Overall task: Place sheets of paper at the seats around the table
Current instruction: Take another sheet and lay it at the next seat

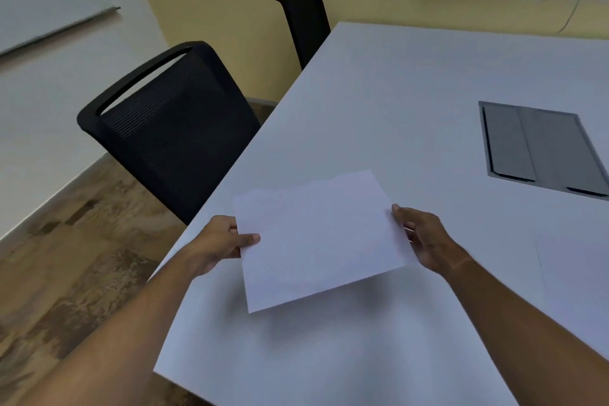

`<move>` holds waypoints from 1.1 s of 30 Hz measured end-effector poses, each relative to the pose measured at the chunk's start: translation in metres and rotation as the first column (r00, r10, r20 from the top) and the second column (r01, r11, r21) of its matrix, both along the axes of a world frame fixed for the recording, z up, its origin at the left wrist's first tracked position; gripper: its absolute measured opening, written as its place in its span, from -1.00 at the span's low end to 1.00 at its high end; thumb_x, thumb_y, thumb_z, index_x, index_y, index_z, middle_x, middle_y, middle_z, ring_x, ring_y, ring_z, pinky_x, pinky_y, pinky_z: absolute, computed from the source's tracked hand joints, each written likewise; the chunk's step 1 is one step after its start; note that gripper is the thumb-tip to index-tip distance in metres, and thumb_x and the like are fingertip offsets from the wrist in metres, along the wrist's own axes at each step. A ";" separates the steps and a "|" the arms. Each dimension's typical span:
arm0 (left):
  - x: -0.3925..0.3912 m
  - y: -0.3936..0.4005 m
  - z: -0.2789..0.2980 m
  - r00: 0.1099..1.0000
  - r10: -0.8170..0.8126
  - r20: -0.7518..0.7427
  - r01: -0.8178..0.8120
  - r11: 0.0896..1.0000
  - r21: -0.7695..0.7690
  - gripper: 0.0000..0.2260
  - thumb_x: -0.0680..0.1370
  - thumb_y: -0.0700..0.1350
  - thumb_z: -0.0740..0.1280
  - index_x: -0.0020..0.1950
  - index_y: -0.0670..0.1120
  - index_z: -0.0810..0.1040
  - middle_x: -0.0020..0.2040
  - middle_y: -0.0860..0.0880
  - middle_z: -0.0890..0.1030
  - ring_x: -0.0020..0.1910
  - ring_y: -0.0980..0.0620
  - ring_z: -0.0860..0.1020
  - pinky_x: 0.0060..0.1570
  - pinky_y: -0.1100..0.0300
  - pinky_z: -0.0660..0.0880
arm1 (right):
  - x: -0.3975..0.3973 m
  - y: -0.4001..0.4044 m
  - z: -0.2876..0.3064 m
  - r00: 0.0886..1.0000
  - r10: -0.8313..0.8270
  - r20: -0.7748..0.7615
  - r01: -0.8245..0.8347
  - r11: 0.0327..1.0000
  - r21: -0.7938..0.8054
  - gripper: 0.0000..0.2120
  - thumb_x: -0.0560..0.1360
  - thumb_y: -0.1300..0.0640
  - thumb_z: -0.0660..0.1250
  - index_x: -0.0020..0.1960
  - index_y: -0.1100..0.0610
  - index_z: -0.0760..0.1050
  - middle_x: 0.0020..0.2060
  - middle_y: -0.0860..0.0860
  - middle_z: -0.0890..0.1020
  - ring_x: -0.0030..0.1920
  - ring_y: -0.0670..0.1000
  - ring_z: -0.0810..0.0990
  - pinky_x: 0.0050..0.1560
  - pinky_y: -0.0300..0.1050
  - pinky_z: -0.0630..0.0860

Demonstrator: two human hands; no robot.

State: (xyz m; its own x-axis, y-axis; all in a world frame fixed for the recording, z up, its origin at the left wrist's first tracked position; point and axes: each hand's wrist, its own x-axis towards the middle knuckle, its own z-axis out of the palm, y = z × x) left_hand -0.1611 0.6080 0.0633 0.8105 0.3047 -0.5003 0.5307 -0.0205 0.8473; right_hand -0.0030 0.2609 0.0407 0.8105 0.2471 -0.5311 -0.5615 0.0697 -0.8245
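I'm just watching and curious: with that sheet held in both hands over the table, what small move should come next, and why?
Probably lower the sheet of paper flat onto the table in front of the nearer black chair. Left hand and right hand pinch its side edges, and its shadow suggests it hangs above the surface.

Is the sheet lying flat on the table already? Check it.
No, the sheet is held above the table by the left hand and right hand, casting a shadow beneath.

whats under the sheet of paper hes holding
Under the sheet of paper shows only its soft shadow on the white table. The tabletop patch directly beneath is covered, as are most fingers of both hands.
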 end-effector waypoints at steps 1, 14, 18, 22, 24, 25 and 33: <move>0.008 0.009 0.000 1.000 -0.024 -0.020 0.024 1.000 0.002 -0.79 0.48 -0.25 0.47 0.10 -0.21 0.63 0.00 -0.08 0.73 -0.02 -0.04 0.71 -0.15 0.18 0.64 | 0.005 0.005 -0.002 1.000 0.027 0.013 -0.027 1.000 -0.016 -0.86 0.47 0.10 0.47 -0.05 0.17 0.69 -0.12 0.07 0.74 -0.15 0.08 0.68 -0.12 -0.09 0.59; 0.096 0.079 -0.039 0.947 0.319 0.039 -0.320 0.946 0.058 -0.94 0.52 -0.23 0.44 -0.05 -0.21 0.65 -0.04 -0.17 0.70 -0.10 -0.07 0.66 -0.08 0.08 0.62 | 0.039 0.082 -0.032 0.981 -0.190 -0.039 0.188 0.981 -0.054 -0.78 0.47 0.26 0.47 0.10 0.30 0.63 -0.12 0.12 0.72 -0.20 0.04 0.68 -0.24 -0.19 0.63; 0.133 0.105 -0.062 0.945 0.325 -0.025 -0.318 0.936 0.153 -0.95 0.49 -0.19 0.47 -0.11 -0.17 0.66 -0.03 -0.24 0.69 -0.15 -0.10 0.61 0.09 -0.10 0.61 | 0.053 0.108 -0.046 0.961 -0.275 -0.039 0.268 0.955 -0.129 -0.85 0.46 0.26 0.49 0.01 0.28 0.64 -0.25 0.07 0.71 -0.32 -0.01 0.67 -0.36 -0.24 0.59; 0.166 0.120 -0.079 0.942 0.330 -0.062 -0.309 0.925 0.221 -0.92 0.47 -0.15 0.48 -0.20 -0.13 0.66 -0.16 -0.10 0.69 -0.28 -0.04 0.57 -0.14 0.11 0.62 | 0.072 0.127 -0.066 0.949 -0.315 -0.030 0.299 0.925 -0.235 -0.82 0.44 0.26 0.50 0.00 0.33 0.65 -0.14 0.18 0.67 -0.22 0.09 0.61 -0.17 -0.11 0.60; 0.180 0.126 -0.087 0.942 0.328 -0.069 -0.302 0.920 0.248 -0.90 0.47 -0.15 0.48 -0.24 -0.12 0.65 -0.21 -0.03 0.66 -0.30 0.02 0.56 -0.30 0.28 0.49 | 0.080 0.134 -0.076 0.943 -0.332 -0.027 0.312 0.909 -0.277 -0.81 0.42 0.27 0.51 -0.02 0.36 0.64 -0.17 0.19 0.64 -0.19 0.11 0.58 -0.15 -0.10 0.61; 0.187 0.128 -0.091 0.942 0.328 -0.076 -0.299 0.919 0.256 -0.90 0.46 -0.15 0.48 -0.24 -0.12 0.64 -0.20 -0.01 0.65 -0.29 0.06 0.56 -0.33 0.31 0.44 | 0.082 0.136 -0.080 0.941 -0.338 -0.025 0.315 0.900 -0.301 -0.84 0.41 0.27 0.52 -0.07 0.34 0.65 -0.20 0.17 0.64 -0.18 0.11 0.58 -0.11 -0.08 0.61; 0.218 0.131 -0.115 0.960 0.253 -0.123 -0.196 0.915 0.352 -0.88 0.45 -0.19 0.46 -0.22 -0.17 0.55 -0.24 -0.10 0.52 -0.20 -0.04 0.49 -0.28 0.24 0.45 | 0.091 0.149 -0.103 0.930 -0.366 0.020 0.325 0.798 -0.508 -0.86 0.36 0.22 0.55 -0.21 0.29 0.65 -0.19 0.18 0.69 -0.15 0.17 0.66 -0.03 -0.02 0.64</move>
State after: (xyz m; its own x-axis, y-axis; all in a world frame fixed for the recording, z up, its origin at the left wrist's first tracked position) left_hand 0.0564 0.7388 -0.0522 0.6172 0.6407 -0.4568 0.6839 -0.1498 0.7140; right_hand 0.0884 0.4095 -0.0621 0.7442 -0.3539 -0.5665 -0.6397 -0.1338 -0.7569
